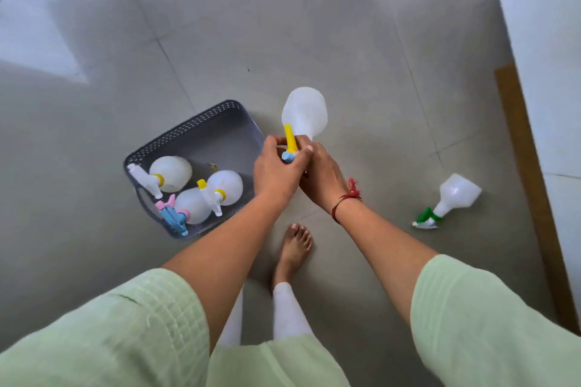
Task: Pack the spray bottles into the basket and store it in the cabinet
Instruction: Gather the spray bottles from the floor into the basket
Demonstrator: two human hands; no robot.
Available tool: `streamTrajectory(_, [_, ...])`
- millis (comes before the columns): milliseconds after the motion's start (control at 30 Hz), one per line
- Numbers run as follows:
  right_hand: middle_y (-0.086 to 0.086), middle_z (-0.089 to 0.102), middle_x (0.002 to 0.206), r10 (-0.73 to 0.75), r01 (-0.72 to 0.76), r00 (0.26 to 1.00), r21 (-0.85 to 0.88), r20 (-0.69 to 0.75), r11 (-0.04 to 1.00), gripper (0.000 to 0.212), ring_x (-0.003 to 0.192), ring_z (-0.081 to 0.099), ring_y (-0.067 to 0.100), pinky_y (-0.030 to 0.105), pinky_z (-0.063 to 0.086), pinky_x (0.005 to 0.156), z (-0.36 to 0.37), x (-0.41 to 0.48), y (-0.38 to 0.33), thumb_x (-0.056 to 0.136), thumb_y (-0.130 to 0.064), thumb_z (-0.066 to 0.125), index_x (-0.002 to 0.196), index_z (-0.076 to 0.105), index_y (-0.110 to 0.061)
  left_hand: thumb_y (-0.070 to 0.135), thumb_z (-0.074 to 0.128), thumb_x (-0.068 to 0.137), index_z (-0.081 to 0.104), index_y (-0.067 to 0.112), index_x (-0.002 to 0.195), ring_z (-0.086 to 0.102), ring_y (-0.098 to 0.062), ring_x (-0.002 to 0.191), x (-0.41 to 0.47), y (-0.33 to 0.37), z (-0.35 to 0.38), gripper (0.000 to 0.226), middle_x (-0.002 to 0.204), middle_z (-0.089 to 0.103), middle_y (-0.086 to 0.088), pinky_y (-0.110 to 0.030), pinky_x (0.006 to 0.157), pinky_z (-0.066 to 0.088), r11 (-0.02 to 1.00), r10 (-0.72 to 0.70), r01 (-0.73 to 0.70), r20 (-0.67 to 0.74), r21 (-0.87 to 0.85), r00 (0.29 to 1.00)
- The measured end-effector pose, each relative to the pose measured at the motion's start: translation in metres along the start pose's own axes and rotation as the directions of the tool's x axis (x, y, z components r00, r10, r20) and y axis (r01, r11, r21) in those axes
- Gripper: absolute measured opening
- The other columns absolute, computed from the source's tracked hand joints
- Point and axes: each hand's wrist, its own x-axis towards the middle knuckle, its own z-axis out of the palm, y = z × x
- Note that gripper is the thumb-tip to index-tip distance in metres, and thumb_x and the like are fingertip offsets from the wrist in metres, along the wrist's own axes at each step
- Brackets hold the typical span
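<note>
Floor (345, 25); hands (276, 173) grip bottle (304, 113)

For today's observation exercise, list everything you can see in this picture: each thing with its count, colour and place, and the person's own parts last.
Basket: one, grey, perforated walls, on the floor left of the hands.
Spray bottles in the basket: three, translucent white, lying on their sides; heads white-and-yellow, white-and-yellow, and blue-and-pink.
Held spray bottle: one, translucent white with yellow and blue head, held just right of the basket.
Floor spray bottle: one, translucent white with green and white head, lying on the floor at right.
Floor: grey tiles.
Wooden strip: one, brown, along the white surface at right.
Left hand: on the held bottle's head.
Right hand: on it too; red thread at the wrist.
Foot: one, bare, below the hands.
</note>
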Motion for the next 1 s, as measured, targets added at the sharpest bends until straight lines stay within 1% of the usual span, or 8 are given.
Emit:
streamTrajectory(100, [0.01,0.064,0.106,-0.09,0.085,0.995,0.114,0.036,0.99,0.038,0.094,0.062,0.032,0.042,0.053,0.075,0.012,0.016,-0.032,0.084,-0.019,0.055,0.12,0.046,-0.022,0.032,0.069,0.076,0.052,0.021,0.097,0.058,-0.011,0.077,0.007,0.005,-0.036,0.029,0.082,0.06,0.008,-0.01,0.061,0.038,0.998,0.057,-0.059,-0.119,-0.008,0.991])
streamTrajectory(200, [0.005,0.067,0.106,-0.163,0.146,0.984,0.184,0.078,0.972,0.04,0.095,0.064,0.026,0.037,0.053,0.076,0.039,0.027,-0.057,0.082,-0.018,0.058,0.119,0.046,-0.021,0.026,0.065,0.074,0.054,0.019,0.098,0.06,-0.015,0.084,0.015,0.0,-0.066,0.028,0.086,0.061,0.006,-0.02,0.071,0.043,0.999,0.042,-0.04,-0.233,0.013,0.972])
streamTrajectory(300, [0.005,0.065,0.114,-0.187,0.157,0.969,0.182,0.163,0.971,0.061,0.094,0.064,0.023,0.033,0.051,0.075,0.063,0.032,-0.072,0.08,-0.023,0.061,0.134,0.033,-0.03,0.025,0.066,0.072,0.058,0.012,0.104,0.059,-0.022,0.096,0.027,-0.015,-0.095,0.036,0.098,0.064,-0.004,-0.027,0.081,0.044,0.991,0.009,0.031,-0.299,0.13,0.954])
streamTrajectory(433, [0.002,0.057,0.111,-0.178,0.143,0.957,0.16,0.229,0.977,0.087,0.07,0.05,0.004,0.027,0.043,0.069,0.081,0.023,-0.07,0.078,-0.023,0.068,0.146,0.015,-0.036,0.027,0.069,0.071,0.061,0.01,0.111,0.056,-0.02,0.094,0.044,-0.041,-0.128,0.044,0.108,0.066,-0.009,-0.024,0.08,0.038,0.953,-0.062,0.153,-0.326,0.262,0.943])
streamTrajectory(567, [-0.005,0.05,0.1,-0.13,0.098,0.967,0.15,0.219,0.984,0.084,0.076,0.055,0.015,0.035,0.051,0.082,0.077,0.008,-0.051,0.08,-0.02,0.061,0.146,0.013,-0.038,0.023,0.07,0.071,0.062,0.01,0.113,0.061,-0.028,0.104,0.057,-0.06,-0.144,0.045,0.112,0.067,-0.012,-0.029,0.083,0.044,0.885,-0.128,0.235,-0.276,0.401,0.953])
streamTrajectory(700, [-0.006,0.051,0.1,-0.1,0.079,0.968,0.097,0.231,0.992,0.074,0.071,0.055,0.014,0.034,0.051,0.081,0.063,-0.012,-0.012,0.084,-0.02,0.059,0.145,0.02,-0.036,0.016,0.071,0.072,0.062,0.007,0.111,0.062,-0.031,0.101,0.071,-0.074,-0.147,0.041,0.11,0.067,-0.015,-0.031,0.078,0.046,0.827,-0.138,0.246,-0.242,0.506,0.96])
streamTrajectory(867, [0.002,0.06,0.098,-0.011,0.019,0.956,-0.022,0.294,1.0,0.056,0.084,0.059,0.022,0.034,0.048,0.083,0.053,-0.025,0.037,0.087,-0.016,0.055,0.139,0.036,-0.028,0.018,0.072,0.074,0.059,0.008,0.115,0.059,-0.033,0.105,0.091,-0.076,-0.135,0.044,0.114,0.064,-0.016,-0.035,0.083,0.047,0.763,-0.134,0.21,-0.169,0.612,0.976])
streamTrajectory(1000, [0.008,0.063,0.104,0.084,-0.031,0.93,-0.152,0.357,0.988,0.053,0.096,0.06,0.029,0.037,0.048,0.087,0.06,-0.03,0.063,0.087,-0.013,0.052,0.138,0.038,-0.023,0.017,0.07,0.074,0.057,0.004,0.112,0.058,-0.036,0.105,0.099,-0.073,-0.131,0.042,0.115,0.062,-0.019,-0.04,0.087,0.049,0.74,-0.102,0.189,-0.17,0.646,0.98])
